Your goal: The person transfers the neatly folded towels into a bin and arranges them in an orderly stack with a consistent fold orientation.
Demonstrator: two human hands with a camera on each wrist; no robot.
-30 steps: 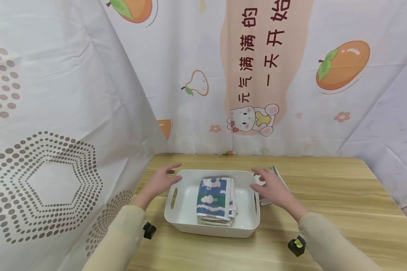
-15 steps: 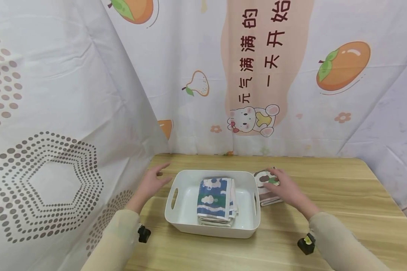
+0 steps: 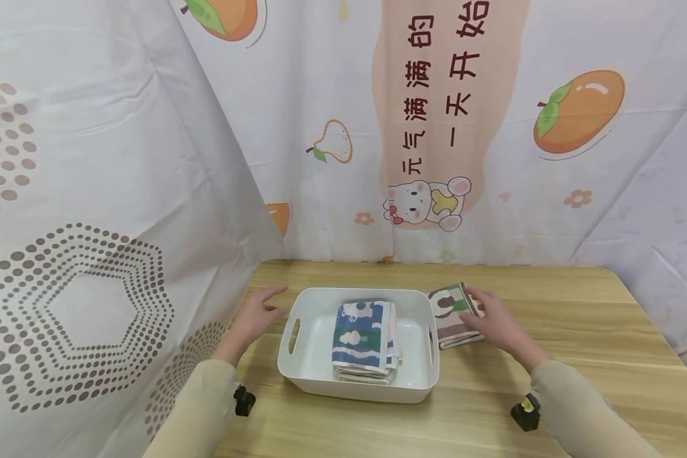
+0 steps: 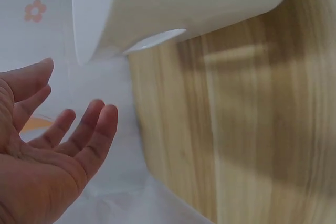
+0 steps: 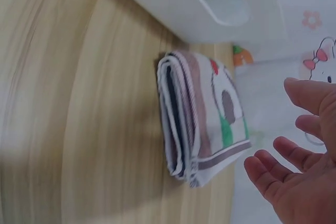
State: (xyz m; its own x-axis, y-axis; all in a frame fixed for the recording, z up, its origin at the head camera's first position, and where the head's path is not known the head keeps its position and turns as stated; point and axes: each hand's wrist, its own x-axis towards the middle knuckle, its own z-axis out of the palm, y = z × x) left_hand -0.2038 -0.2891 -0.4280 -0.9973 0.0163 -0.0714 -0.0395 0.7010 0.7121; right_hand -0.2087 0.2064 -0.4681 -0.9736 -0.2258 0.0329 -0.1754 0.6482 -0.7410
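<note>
A white plastic basket [image 3: 357, 392] with side handle holes stands on the wooden table. Inside it lies a stack of folded towels [image 3: 357, 337], the top one blue and green with white clouds. Outside the basket, by its right wall, rests another folded towel [image 3: 449, 316] in brown, white and green. My right hand [image 3: 497, 323] hovers over that towel's right part with fingers spread; the right wrist view shows a gap between the fingers and the towel [image 5: 210, 114]. Left of the basket, my left hand [image 3: 254, 316] is held in the air, fingers loosely bent, holding nothing.
A white curtain [image 3: 332, 83] printed with fruit and lettering hangs behind the table, and another with dotted patterns hangs at the left. Bare wooden tabletop [image 3: 572, 331] extends to the right and in front of the basket. A small black device is worn on each wrist.
Both hands have moved outward from beside the basket, the right one further right, over the brown towel, uncovering more of it. The basket and towels have stayed in place.
</note>
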